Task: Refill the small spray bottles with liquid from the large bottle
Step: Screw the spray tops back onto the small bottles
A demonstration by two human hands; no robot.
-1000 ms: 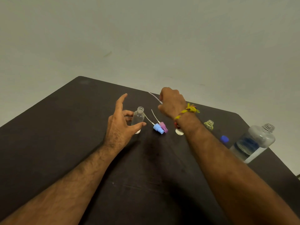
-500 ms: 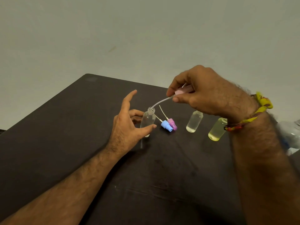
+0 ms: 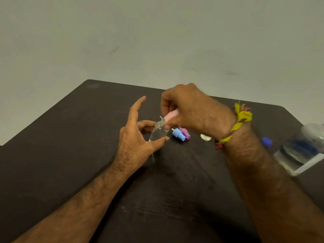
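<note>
A: While your left hand [image 3: 135, 137] steadies the small clear bottle [image 3: 158, 131] near the middle of the dark table [image 3: 73, 137], how do its fingers lie?

B: Your thumb and a curled finger pinch the bottle from either side; your forefinger stands straight up, clear of it. The bottle tilts slightly, neck toward one o'clock.

A: And your right hand [image 3: 191, 111]?

B: It sits at one o'clock of the bottle, fingers curled round a pink spray cap [image 3: 172, 114], which meets the bottle's neck. A thin white tube shows just at the mouth; whether the cap is seated cannot be told through the blur. A yellow thread band [image 3: 235, 127] circles your wrist.

A: What lies beside the bottle?

B: At three o'clock, just beside it, a blue cap [image 3: 178, 135] and a purple cap [image 3: 185, 134] lie touching each other on the table. Farther toward three o'clock the base of another small bottle [image 3: 206, 137] peeks from under your wrist.

A: Where is the large bottle [image 3: 301, 149]?

B: Well apart at the table's three o'clock edge, blurred, with a small dark blue lid [image 3: 267, 141] near it at its nine o'clock.
</note>
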